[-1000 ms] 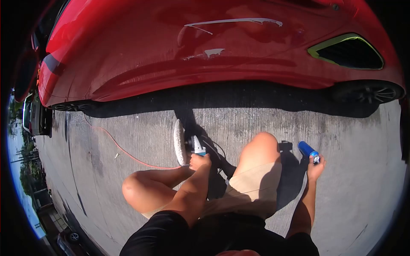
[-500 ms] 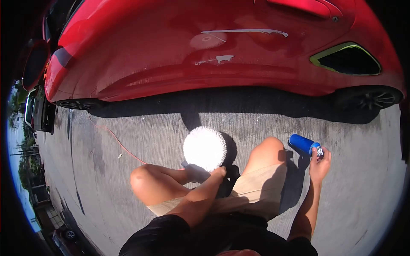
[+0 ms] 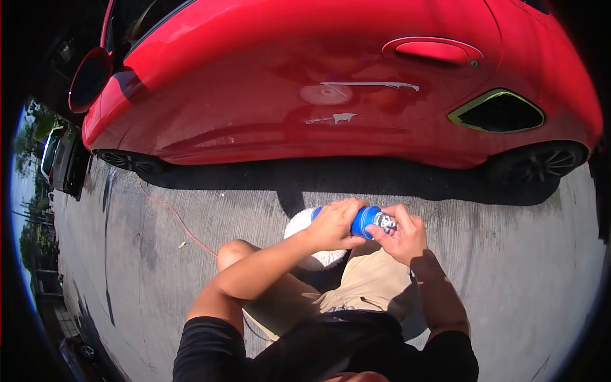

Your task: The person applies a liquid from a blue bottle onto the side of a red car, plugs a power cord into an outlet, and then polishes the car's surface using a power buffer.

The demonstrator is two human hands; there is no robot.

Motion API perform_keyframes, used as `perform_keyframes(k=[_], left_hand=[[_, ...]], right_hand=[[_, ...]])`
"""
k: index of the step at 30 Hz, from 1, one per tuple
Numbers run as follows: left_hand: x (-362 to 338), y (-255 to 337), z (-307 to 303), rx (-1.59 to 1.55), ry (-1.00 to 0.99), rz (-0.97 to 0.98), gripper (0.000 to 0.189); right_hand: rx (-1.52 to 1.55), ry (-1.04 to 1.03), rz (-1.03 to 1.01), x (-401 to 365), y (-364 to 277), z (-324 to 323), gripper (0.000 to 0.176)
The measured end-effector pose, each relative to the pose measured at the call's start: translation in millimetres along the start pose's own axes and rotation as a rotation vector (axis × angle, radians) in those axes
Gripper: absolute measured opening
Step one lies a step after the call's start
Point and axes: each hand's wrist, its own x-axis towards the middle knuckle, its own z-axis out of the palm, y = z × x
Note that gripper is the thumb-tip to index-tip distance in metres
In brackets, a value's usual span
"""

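Observation:
My left hand (image 3: 335,224) wraps around a blue bottle (image 3: 364,220), held sideways over my lap. My right hand (image 3: 400,235) pinches the bottle's silvery cap end (image 3: 384,221). Just behind my left hand, the white fluffy pad of a polisher (image 3: 304,230) rests by my knees, mostly hidden by my arm. I am crouched on concrete in front of a red car door (image 3: 267,95) that carries white smears of compound (image 3: 366,84) below the door handle (image 3: 436,49).
An orange power cord (image 3: 172,213) runs across the concrete from the left toward me. The car's front wheel (image 3: 130,160) is at the left and its rear wheel (image 3: 541,162) at the right. Other parked vehicles (image 3: 60,159) stand at the far left.
My left hand has let go of the polisher and taken hold of the blue bottle. My right hand brought the bottle in from the right to over my lap. The view tilted upward.

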Motion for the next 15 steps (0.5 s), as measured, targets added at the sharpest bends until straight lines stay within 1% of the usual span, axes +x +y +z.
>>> perform_keyframes(k=[1,3,4,5,7,8,9,11,12,13,14,15], left_hand=[[5,2,-17,-0.052,-0.064,-0.009,0.069],[10,3,-44,-0.239,-0.296,-0.1,0.064],[11,5,-57,-0.338,-0.407,-0.149,0.062],[12,7,-74,-0.45,-0.567,-0.235,0.06],[5,-9,-84,-0.859,-0.726,-0.195,0.06],[6,-11,-97,-1.0,-0.926,-0.347,0.061],[-1,-20,-96,-0.977,-0.94,-0.329,0.058],[1,-22,-108,-1.128,-1.007,-0.321,0.055],[2,-21,-111,-1.298,-1.067,-0.36,0.05],[-2,-26,-109,-1.397,-1.095,-0.341,0.05],[-5,-32,-109,-1.389,-1.091,-0.298,0.053],[-6,-34,-112,-1.379,-1.088,-0.258,0.056]], right_hand=[[0.015,-0.049,-0.07,6,0,-2,0.052],[0.003,-0.154,-0.271,19,-4,-7,0.046],[-0.01,-0.241,-0.349,25,-9,-12,0.043],[-0.015,-0.33,-0.427,32,-14,-16,0.041],[-0.039,-0.556,-0.543,48,-30,-24,0.04],[-0.038,-0.641,-0.606,52,-34,-24,0.053],[-0.021,-0.627,-0.679,56,-41,-24,0.052],[0.021,-0.562,-0.792,66,-53,-25,0.049],[0.046,-0.512,-0.833,70,-56,-26,0.046],[0.069,-0.461,-0.873,73,-59,-28,0.044],[0.016,-0.409,-0.911,75,-59,-31,0.042],[0.021,-0.398,-0.826,78,-65,-38,0.042]])
